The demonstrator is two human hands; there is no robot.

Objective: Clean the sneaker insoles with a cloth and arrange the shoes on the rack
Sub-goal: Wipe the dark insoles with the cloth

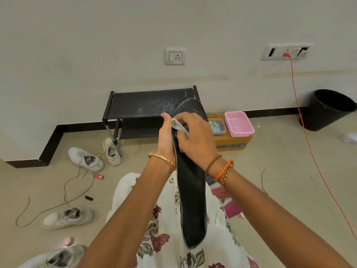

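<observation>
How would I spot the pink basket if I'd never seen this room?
Find the black shoe rack against the wall. Just right of it, a cardboard box sits on the floor, and the pink basket rests on top. It is the only pink latticed tray, beside a clear plastic container.

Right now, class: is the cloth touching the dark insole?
Touching. The head view shows the right hand pressing the pale cloth against the insole, no gap between them.

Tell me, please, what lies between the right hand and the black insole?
A small pale cloth lies there: the right hand presses it onto the black insole, which the left hand holds at its left edge. The head view shows this.
</observation>
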